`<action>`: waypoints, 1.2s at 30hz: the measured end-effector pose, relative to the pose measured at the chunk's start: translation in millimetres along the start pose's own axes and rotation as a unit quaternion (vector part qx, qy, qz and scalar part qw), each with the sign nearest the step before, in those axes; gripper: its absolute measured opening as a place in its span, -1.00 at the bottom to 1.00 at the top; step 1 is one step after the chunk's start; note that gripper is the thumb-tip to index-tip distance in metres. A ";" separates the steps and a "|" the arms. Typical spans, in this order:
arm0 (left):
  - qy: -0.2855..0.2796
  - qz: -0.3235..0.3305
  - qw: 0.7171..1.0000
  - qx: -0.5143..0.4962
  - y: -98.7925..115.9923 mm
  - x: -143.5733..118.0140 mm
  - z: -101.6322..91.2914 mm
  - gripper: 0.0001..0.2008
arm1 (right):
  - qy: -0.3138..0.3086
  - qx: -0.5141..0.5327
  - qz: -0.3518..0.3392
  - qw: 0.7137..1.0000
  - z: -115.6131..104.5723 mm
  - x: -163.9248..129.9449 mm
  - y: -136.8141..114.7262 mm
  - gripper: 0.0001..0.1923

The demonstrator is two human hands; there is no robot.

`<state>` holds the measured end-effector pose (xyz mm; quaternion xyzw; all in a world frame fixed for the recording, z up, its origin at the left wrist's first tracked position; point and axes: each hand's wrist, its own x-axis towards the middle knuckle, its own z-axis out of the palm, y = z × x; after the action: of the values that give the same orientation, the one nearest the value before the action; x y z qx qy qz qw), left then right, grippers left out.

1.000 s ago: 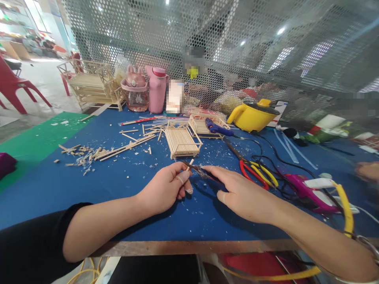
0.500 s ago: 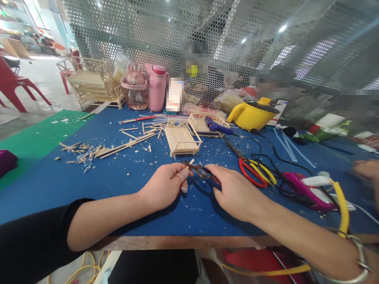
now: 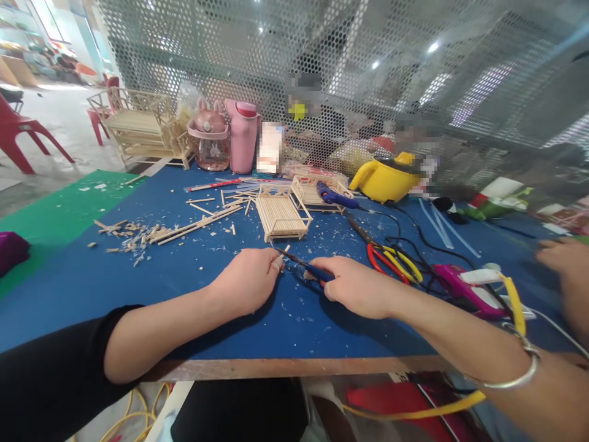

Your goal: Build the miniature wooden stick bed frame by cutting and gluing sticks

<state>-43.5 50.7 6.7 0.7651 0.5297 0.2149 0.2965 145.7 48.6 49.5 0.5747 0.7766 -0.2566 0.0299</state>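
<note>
My left hand (image 3: 246,279) pinches a short wooden stick (image 3: 284,252) against the blue table (image 3: 193,288). My right hand (image 3: 354,285) grips blue-handled cutters (image 3: 301,267), whose dark jaws meet the stick just in front of my left fingers. Directly beyond my hands stands a small bed frame built of wooden sticks (image 3: 280,215), with a second stick frame (image 3: 310,190) behind it.
Loose sticks and chips (image 3: 151,236) litter the left. A blue glue gun (image 3: 338,197), red and yellow scissors (image 3: 393,258), a magenta tool (image 3: 464,282) and black cables lie on the right. A yellow pot (image 3: 384,178), pink bottles (image 3: 227,138) and another person's hand (image 3: 561,255) are also near.
Both hands shifted slightly away from me and left. The cutter jaws now sit closer to my left fingertips, on the stick. The view tilted a little.
</note>
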 end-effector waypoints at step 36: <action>-0.072 -0.107 0.856 -0.501 4.8 5.8 1.9 -0.88 | 0.060 -0.025 0.031 0.997 3.2 -23.4 15.2 -0.17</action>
<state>-37.0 54.5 8.7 0.4648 0.4059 0.3627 0.6983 166.6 29.8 49.2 0.6123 0.7647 -0.2008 0.0055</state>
